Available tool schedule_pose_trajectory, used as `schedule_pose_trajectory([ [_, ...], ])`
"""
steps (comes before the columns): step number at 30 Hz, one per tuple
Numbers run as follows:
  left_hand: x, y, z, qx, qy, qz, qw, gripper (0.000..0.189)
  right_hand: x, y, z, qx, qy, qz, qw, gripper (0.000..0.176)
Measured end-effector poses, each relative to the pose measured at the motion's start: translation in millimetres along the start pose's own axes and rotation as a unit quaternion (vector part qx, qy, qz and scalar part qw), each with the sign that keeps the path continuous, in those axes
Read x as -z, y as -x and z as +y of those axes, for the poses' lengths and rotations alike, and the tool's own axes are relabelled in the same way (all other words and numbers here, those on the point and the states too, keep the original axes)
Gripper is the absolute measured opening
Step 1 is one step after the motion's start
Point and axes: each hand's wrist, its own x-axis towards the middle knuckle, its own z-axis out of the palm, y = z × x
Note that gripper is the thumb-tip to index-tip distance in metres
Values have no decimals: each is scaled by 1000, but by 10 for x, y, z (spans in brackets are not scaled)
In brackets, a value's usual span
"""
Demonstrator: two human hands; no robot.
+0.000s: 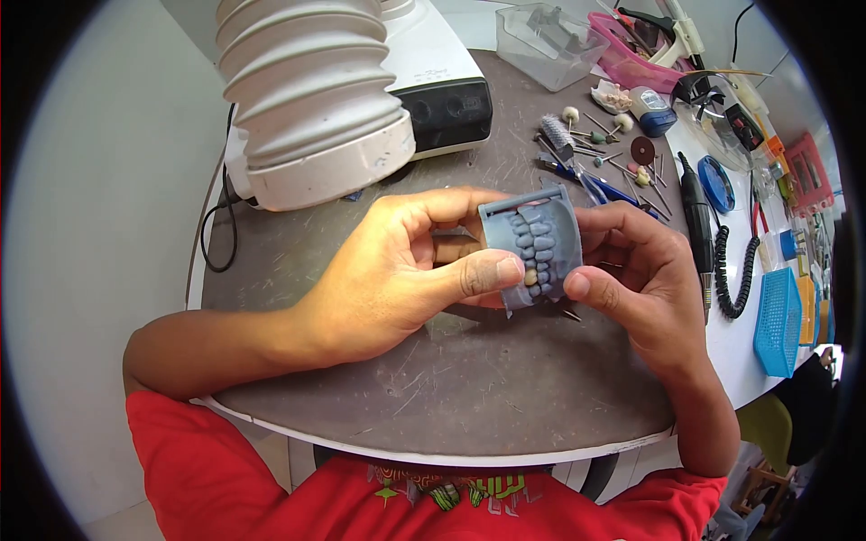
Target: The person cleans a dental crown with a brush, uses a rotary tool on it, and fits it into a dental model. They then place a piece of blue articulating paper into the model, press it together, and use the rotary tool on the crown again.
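A grey-blue dental model (pixel 552 225) with upper and lower teeth together is held up above the brown work mat (pixel 433 388). One tooth on it, a crown (pixel 530 278), is cream-coloured. My left hand (pixel 424 261) grips the model from the left, its thumb lying over the teeth beside the crown. From the other side my right hand (pixel 636 279) holds the model, thumb against its lower right edge and fingers behind. The fingers behind the model are partly hidden.
A white ribbed suction hose (pixel 311 81) hangs at upper left before a white machine (pixel 442 90). Burs and polishing tips with pliers (pixel 591 185) lie at upper right. Farther right are a handpiece (pixel 695 216), its coiled cord (pixel 740 279) and a blue basket (pixel 778 320).
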Motion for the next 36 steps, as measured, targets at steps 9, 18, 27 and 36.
schedule_pose_trajectory([
  [9, -13, 7, -3, -8, 4, 9, 1000, 48, -6, -6, -6, 0, -14, -1, 1000, 39],
  [18, -30, 31, 12, -30, 1, 30, 999, 38, 138, -4, -157, 166, 312, 151, 923, 33],
  [27, -66, 110, 18, -68, -145, -16, 987, 22, 202, 46, -223, 285, 517, 144, 794, 35],
  [36, -129, 107, -11, -67, -170, 9, 983, 27, -1277, 1086, -777, 39, -324, 342, 881, 12],
])
